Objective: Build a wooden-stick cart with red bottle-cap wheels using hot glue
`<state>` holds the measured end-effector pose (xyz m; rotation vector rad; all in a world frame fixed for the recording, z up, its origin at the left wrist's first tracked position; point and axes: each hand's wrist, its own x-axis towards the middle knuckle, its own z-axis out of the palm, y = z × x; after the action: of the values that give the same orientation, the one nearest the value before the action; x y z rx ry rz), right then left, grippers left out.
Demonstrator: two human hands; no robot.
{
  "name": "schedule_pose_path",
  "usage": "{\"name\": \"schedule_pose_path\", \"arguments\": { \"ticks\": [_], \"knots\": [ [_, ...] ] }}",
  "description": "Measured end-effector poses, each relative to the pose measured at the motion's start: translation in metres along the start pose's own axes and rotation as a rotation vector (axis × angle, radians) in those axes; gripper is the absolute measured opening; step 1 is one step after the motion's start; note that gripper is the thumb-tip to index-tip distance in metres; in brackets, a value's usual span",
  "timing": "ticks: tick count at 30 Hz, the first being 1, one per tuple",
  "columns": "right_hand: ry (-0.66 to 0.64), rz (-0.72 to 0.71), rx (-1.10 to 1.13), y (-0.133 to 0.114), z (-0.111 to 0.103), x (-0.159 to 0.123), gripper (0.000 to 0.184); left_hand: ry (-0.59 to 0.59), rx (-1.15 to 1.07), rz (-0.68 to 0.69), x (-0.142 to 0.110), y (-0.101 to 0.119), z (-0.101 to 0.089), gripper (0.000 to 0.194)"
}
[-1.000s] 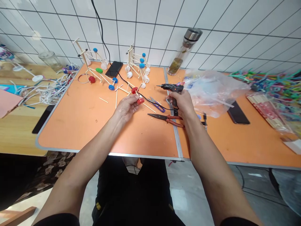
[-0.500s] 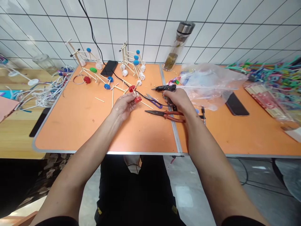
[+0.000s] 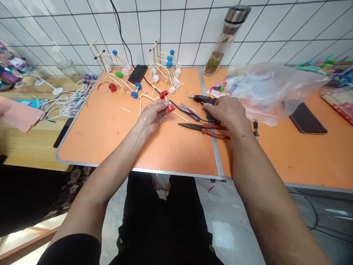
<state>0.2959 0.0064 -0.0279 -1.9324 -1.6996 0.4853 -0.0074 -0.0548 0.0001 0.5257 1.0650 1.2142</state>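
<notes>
My left hand [image 3: 154,116] pinches a wooden-stick piece with a red cap [image 3: 163,94] at its far end and another red cap [image 3: 170,108] by my fingertips. My right hand [image 3: 228,112] is closed round a black glue gun [image 3: 205,99], its nozzle pointing left, low over the table. My palm hides part of its body. Just below lie red-handled pliers [image 3: 205,129], partly under my right wrist. Purple-handled scissors [image 3: 191,112] lie between my hands, with the gun's black cord running across beside them. Loose sticks [image 3: 126,109] lie near my left hand.
Two stick models with coloured caps, one left [image 3: 119,75] and one at the back [image 3: 169,64], stand near the tiled wall. A tall tea bottle [image 3: 216,59], a plastic bag [image 3: 275,88] and a phone [image 3: 309,117] are to the right. White strips [image 3: 66,105] pile up on the left.
The view has turned, shifting most of the scene rightward and slightly up. My right hand stays on the glue gun, and my left hand still holds the red-capped piece.
</notes>
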Motion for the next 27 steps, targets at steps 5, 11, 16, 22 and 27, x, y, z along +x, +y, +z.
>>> {"name": "schedule_pose_path", "arguments": {
  "ticks": [5, 11, 16, 22, 27],
  "knots": [
    [0.187, 0.026, -0.083, -0.030, -0.011, -0.020, 0.055, 0.012, 0.008, -0.003, 0.003, 0.000, -0.002, 0.012],
    [0.185, -0.215, 0.083, -0.085, -0.011, -0.063, 0.012, 0.029, -0.031, -0.046, -0.002, 0.000, 0.002, 0.012],
    [-0.018, -0.412, 0.402, -0.104, 0.031, -0.079, 0.039, 0.018, -0.069, -0.042, -0.003, -0.002, 0.004, 0.016],
    [-0.045, -0.409, 0.477, -0.106, 0.051, -0.080, 0.043, -0.016, -0.133, -0.034, -0.002, -0.007, 0.004, 0.020],
    [-0.062, -0.398, 0.556, -0.111, 0.049, -0.085, 0.024, -0.020, -0.139, -0.036, 0.001, -0.010, 0.003, 0.022]
  ]
}}
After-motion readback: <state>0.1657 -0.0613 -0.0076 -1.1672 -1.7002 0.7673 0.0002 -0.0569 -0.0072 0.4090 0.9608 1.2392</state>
